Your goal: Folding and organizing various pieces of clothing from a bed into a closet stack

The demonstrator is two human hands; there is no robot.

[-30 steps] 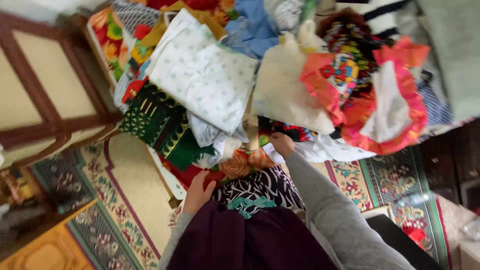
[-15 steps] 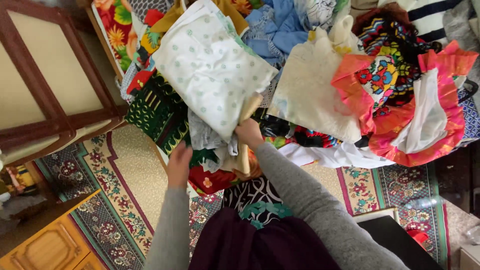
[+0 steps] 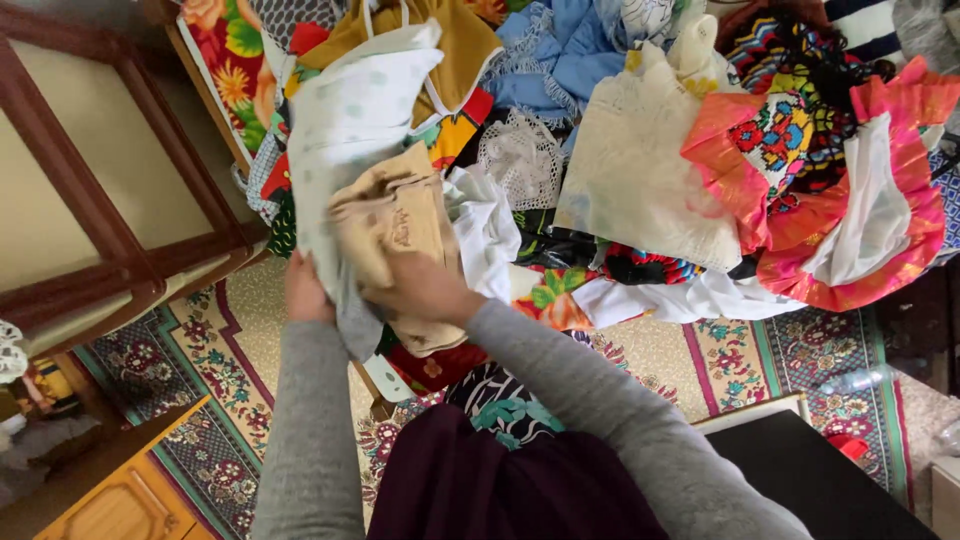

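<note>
My right hand grips a folded tan cloth and holds it up in front of me. My left hand clutches the lower edge of a white cloth with small green dots, which hangs lifted beside the tan one. Both pieces are raised above a big heap of mixed fabrics on a low bed. Grey sleeves cover both my arms.
The heap holds a cream lace piece, a pink-edged bright patterned cloth, blue fabric and a mustard garment. A patterned carpet covers the floor. A wooden frame stands at the left, a wooden cabinet at lower left.
Both hands have come up out of the pile: the right hand pulled the tan cloth free and raised it, and the left lifted the dotted white cloth beside it.
</note>
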